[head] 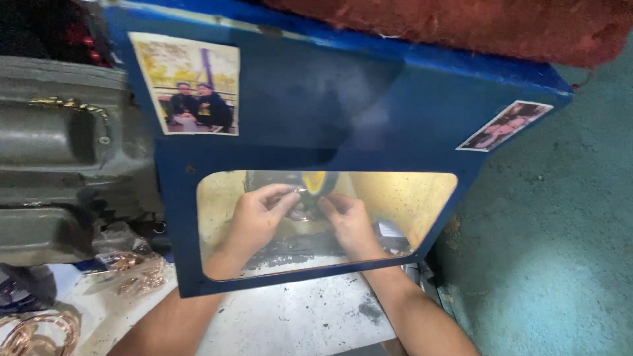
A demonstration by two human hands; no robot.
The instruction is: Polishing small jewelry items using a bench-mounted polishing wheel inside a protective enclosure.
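Head view: behind the clear window of a blue guard panel (369, 118), centre frame, both hands meet at a small shiny metal piece (301, 190), too small to make out. Left hand (254, 217) pinches it with thumb and forefinger; right hand (351, 221) curls closed beside it. Copper-coloured rings (135, 273) lie in clear bags, lower left on the bench (297, 316).

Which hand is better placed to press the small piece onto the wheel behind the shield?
Left, probably. The left hand has its fingertips pinched on the small piece right at the yellow wheel. The right hand sits lower, beside it, seemingly just steadying.
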